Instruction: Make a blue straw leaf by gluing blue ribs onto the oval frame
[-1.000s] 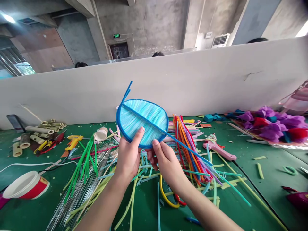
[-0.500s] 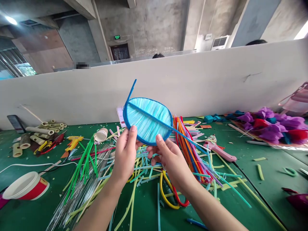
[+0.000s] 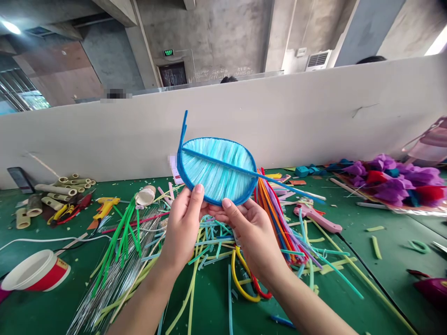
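Observation:
Held up above the table is a leaf shape made of pipe cleaners [image 3: 213,160], pale blue and turquoise inside a dark blue rim. A dark blue midrib crosses it and runs out as a long stem at the right; a loose blue end sticks up at the left. My left hand [image 3: 185,218] pinches its lower left edge between thumb and fingers. At the lower edge, right of that, my right hand [image 3: 247,228] grips it with the thumb in front, fingers behind. Below the hands lie yellow and red scissor handles [image 3: 240,279], partly hidden.
A bundle of coloured pipe cleaners [image 3: 279,223] lies right of centre, green ones [image 3: 127,242] and wires at left. Two glue guns, yellow [image 3: 104,209] and pink [image 3: 319,217], a paper bowl [image 3: 38,270], bamboo pieces [image 3: 57,190] and purple flowers [image 3: 394,181] surround them. A white partition [image 3: 104,139] stands behind.
The leaf has turned slightly, so its stem points flatter to the right and its loose end stands more upright. My right hand has shifted slightly, its fingers now further behind the leaf.

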Demonstrator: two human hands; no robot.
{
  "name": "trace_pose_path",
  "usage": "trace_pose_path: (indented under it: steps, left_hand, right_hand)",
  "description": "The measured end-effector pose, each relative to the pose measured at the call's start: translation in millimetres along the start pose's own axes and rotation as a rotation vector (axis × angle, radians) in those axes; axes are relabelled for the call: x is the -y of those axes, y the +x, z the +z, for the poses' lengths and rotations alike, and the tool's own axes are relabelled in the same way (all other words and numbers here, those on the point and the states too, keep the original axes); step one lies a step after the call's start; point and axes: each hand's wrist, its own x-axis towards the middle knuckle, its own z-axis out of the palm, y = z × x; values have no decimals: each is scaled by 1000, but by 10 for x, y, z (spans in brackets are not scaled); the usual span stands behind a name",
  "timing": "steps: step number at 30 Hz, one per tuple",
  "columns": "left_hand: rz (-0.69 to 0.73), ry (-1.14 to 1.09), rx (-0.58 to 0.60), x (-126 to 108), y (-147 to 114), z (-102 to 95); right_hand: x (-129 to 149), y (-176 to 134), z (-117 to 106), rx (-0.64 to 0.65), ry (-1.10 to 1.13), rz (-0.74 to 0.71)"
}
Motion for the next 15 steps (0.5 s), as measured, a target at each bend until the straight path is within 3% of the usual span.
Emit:
trace_pose_path:
  steps: [8,12,15]
  left_hand:
    - [5,29,-74,176,-111,145]
    - [-20,33,-18,202,-93,129]
    - [-39,19,-58,187,-48,85]
  right_hand:
    - [-50,-24,72,46,95,23]
    - [-4,14,28,39,63,52]
    - [38,31,-2,38,60,55]
